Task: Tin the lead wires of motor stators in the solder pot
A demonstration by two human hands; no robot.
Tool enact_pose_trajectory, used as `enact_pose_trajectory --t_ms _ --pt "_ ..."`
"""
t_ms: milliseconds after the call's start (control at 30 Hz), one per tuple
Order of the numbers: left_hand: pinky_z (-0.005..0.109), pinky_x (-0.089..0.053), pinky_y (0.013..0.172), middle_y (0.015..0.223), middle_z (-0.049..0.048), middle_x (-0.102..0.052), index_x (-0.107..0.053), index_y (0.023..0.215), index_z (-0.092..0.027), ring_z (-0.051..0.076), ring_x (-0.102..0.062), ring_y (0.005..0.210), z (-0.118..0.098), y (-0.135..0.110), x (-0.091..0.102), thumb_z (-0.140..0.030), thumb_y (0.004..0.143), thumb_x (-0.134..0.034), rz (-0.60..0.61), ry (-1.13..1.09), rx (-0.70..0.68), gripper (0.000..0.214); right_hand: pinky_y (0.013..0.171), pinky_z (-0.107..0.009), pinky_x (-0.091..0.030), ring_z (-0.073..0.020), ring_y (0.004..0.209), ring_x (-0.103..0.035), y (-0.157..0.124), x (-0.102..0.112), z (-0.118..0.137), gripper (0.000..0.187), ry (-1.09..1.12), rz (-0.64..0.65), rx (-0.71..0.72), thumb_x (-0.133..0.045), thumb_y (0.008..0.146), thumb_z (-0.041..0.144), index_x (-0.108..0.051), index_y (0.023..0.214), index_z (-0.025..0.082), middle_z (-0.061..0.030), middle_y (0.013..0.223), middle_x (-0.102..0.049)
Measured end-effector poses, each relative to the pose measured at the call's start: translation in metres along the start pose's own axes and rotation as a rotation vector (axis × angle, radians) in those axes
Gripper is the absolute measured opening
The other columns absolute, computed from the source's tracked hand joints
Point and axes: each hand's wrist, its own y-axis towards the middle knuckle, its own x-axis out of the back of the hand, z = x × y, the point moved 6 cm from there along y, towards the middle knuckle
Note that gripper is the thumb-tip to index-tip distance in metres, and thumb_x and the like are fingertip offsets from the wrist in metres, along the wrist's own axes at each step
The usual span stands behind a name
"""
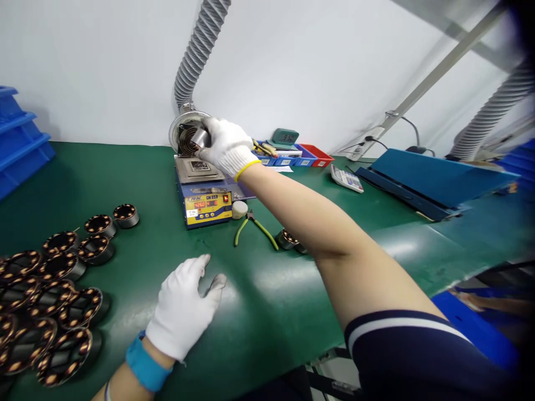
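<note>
Head view: nearest is a green tabletop, smooth and glossy, with pale patches of light on its near half. Over this part is the left hand, white-gloved and half open, thumb apart from the fingers, with nothing in its hold; whether it rests on the surface I cannot tell. A blue wristband sits below its glove, and a navy sleeve with a white stripe covers the right upper arm.

To the left stand copper-wound rings in loose rows, with more partly hidden under the right forearm. Farther in, green-handled pliers lie spread beside a small round white pot and a blue bench unit. Above the unit, the right hand, also gloved, has its fingers closed around a tilted metal cylinder — just in front of a round extraction hood.

Behind are blue bins, a red bin, a calculator and a blue stand; blue crates are stacked at far left. A ribbed grey duct climbs the plain white wall.

As for writing, the unit's yellow panel bears what looks like "CM 553", with red digits seemingly starting 426. Labels on the bins are too small to read. Farther back, a green clock appears to show 9:50.
</note>
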Motion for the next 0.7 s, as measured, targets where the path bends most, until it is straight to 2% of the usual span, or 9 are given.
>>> enact_pose_trajectory --t_ms 67,133,267,367,467,500,567,633,700 --pt "0.038 -0.058 0.083 0.112 0.0120 -0.068 -0.056 0.122 -0.014 0.023 -0.067 0.094 0.011 0.002 -0.001 -0.045 0.085 -0.059 -0.026 -0.180 0.195 0.048 0.093 -0.051 -0.048 -0.0301 0.104 -0.062 -0.019 0.001 0.002 0.056 0.134 0.002 -0.054 -0.072 0.070 0.042 -0.060 0.120 0.021 -0.0057 0.107 -0.065" --pt "0.039 -0.056 0.090 0.126 0.0153 -0.062 -0.047 0.133 -0.013 0.024 -0.065 0.105 0.020 0.001 -0.003 -0.047 0.084 -0.059 -0.058 -0.369 0.352 0.060 0.095 -0.050 -0.049 -0.0290 0.104 -0.062 -0.047 -0.009 0.009 0.059 0.312 0.073 -0.125 -0.074 0.068 0.047 -0.061 0.120 0.022 -0.0046 0.105 -0.067" --pt "0.044 -0.045 0.106 0.144 0.0196 -0.044 -0.028 0.145 -0.013 0.026 -0.053 0.126 0.027 -0.002 -0.006 -0.045 0.087 -0.054 -0.143 -0.529 0.423 0.071 0.091 -0.046 -0.053 -0.0266 0.097 -0.066 -0.126 -0.050 0.034 0.072 0.737 0.301 -0.294 -0.074 0.066 0.054 -0.056 0.129 0.024 -0.0045 0.102 -0.069" --pt "0.048 -0.046 0.105 0.135 0.0185 -0.054 -0.034 0.140 -0.015 0.029 -0.055 0.123 0.034 -0.003 0.001 -0.040 0.083 -0.058 -0.228 -0.492 0.503 0.066 0.089 -0.042 -0.054 -0.0258 0.098 -0.065 -0.184 -0.076 0.055 0.072 1.004 0.454 -0.381 -0.075 0.066 0.053 -0.053 0.131 0.029 -0.0042 0.104 -0.069" --pt "0.044 -0.053 0.095 0.119 0.0152 -0.065 -0.049 0.122 -0.015 0.028 -0.064 0.107 0.042 -0.002 0.013 -0.037 0.070 -0.068 -0.330 -0.572 0.599 0.059 0.079 -0.037 -0.057 -0.0227 0.087 -0.067 -0.221 -0.092 0.067 0.064 1.354 0.672 -0.481 -0.070 0.069 0.061 -0.056 0.122 0.028 -0.0041 0.096 -0.069" --pt "0.043 -0.054 0.093 0.115 0.0142 -0.067 -0.053 0.116 -0.014 0.027 -0.065 0.103 0.042 0.001 0.015 -0.036 0.066 -0.070 -0.316 -0.638 0.593 0.058 0.075 -0.036 -0.057 -0.0209 0.079 -0.068 -0.228 -0.095 0.068 0.062 1.487 0.757 -0.525 -0.066 0.070 0.066 -0.058 0.116 0.025 -0.0044 0.090 -0.069" --pt "0.040 -0.054 0.092 0.110 0.0129 -0.069 -0.055 0.112 -0.013 0.026 -0.066 0.099 0.037 0.008 0.015 -0.034 0.060 -0.071 -0.200 -0.779 0.539 0.058 0.065 -0.034 -0.057 -0.0170 0.063 -0.065 -0.235 -0.097 0.069 0.060 1.669 0.907 -0.611 -0.062 0.069 0.072 -0.060 0.100 0.019 -0.0040 0.076 -0.067" --pt "0.039 -0.055 0.091 0.110 0.0130 -0.068 -0.055 0.114 -0.012 0.026 -0.066 0.099 0.028 0.012 0.012 -0.031 0.058 -0.069 -0.037 -0.857 0.468 0.060 0.057 -0.029 -0.055 -0.0136 0.054 -0.061 -0.234 -0.098 0.066 0.055 1.676 0.987 -0.651 -0.071 0.063 0.066 -0.059 0.085 0.017 -0.0017 0.066 -0.063" --pt "0.040 -0.053 0.095 0.121 0.0142 -0.064 -0.055 0.114 -0.014 0.026 -0.064 0.106 0.023 0.014 0.013 -0.031 0.060 -0.067 0.020 -0.791 0.397 0.059 0.052 -0.025 -0.052 -0.0121 0.051 -0.059 -0.227 -0.096 0.061 0.047 1.591 0.983 -0.640 -0.077 0.060 0.055 -0.059 0.082 0.018 0.0000 0.064 -0.062"
